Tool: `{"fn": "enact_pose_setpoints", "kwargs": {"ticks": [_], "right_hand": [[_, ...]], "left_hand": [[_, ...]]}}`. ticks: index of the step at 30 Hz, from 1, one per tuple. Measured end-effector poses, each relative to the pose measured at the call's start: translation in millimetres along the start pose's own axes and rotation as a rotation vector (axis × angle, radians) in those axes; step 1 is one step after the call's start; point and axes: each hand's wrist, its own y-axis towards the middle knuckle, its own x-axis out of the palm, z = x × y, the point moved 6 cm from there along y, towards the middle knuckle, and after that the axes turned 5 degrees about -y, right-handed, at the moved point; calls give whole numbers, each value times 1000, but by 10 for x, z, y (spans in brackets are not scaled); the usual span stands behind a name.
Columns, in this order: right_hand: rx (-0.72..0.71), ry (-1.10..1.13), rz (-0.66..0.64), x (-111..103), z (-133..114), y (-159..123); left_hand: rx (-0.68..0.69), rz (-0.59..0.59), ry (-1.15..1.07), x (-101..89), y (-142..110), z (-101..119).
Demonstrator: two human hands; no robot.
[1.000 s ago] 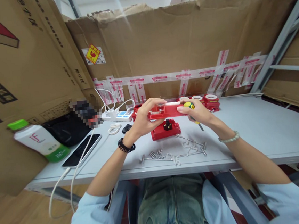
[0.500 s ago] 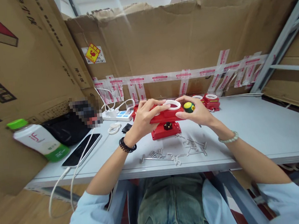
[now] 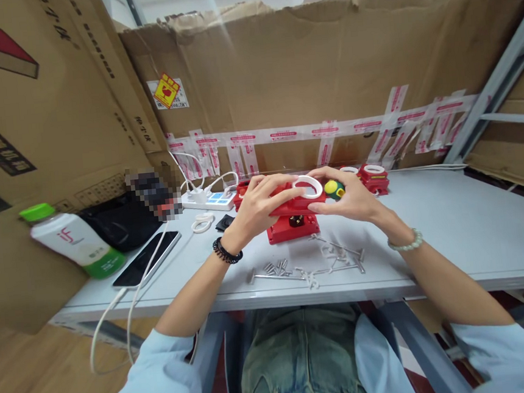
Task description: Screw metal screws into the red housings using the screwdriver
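My left hand [image 3: 262, 204] grips the left side of a red plastic cover [image 3: 300, 205], its fingers lying over the top. A white ring [image 3: 320, 186] sits around the opening in this cover. On the right side, my right hand [image 3: 354, 197] pinches the cover's edge with its thumb and also has a green and yellow screwdriver handle [image 3: 333, 189] in its palm. The cover is held tilted above the table. Just below and behind it stands a red box base [image 3: 287, 230] with a black round part [image 3: 296, 220] in it.
Loose screws [image 3: 277, 267] and metal T-bars [image 3: 280, 277] with white cord lie in front. More red units [image 3: 375, 180] stand at the back right. At left are a power strip [image 3: 219, 200], a phone [image 3: 148, 259] and a bottle [image 3: 76, 244]. Cardboard [image 3: 278, 66] walls the back.
The red cover has tipped slightly, and its white ring now faces me more. Both hands keep their hold. The whole view has shifted a little.
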Motion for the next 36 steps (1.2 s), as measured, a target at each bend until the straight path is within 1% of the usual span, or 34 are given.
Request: {"fn": "enact_pose_setpoints", "kwargs": {"ticks": [3, 6, 10, 12, 16, 18, 20, 23, 26, 28, 32, 36], "right_hand": [[17, -83, -6, -8, 22, -5], [24, -93, -33, 18, 53, -7], [-78, -122, -57, 67, 27, -7], [-79, -119, -44, 66, 31, -9], [10, -88, 12, 10, 70, -19], [8, -84, 39, -16, 58, -24], [-8, -118, 66, -24, 41, -26], [-33, -217, 87, 26, 17, -32], [-68, -228, 82, 125, -16, -45], [-88, -202, 96, 164, -46, -58], [-99, -128, 111, 160, -112, -83], [-115, -16, 90, 115, -173, -101]], "left_hand": [[-13, -53, -38, 40, -16, -38], [-47, -93, -61, 67, -34, -83], [-119, -136, -107, 88, -47, -141], [-171, -144, -150, 80, -46, -170], [-280, -192, -325, 55, -41, -210], [-318, -234, -399, 52, -39, -212], [-337, -248, -471, 57, -33, -198], [-380, -185, -500, 83, -23, -183], [-429, -76, -364, 116, -24, -183], [-428, -22, -290, 129, -23, -172], [-353, 16, -247, 92, -1, -145], [-245, 36, -286, -3, 33, -107]]}}
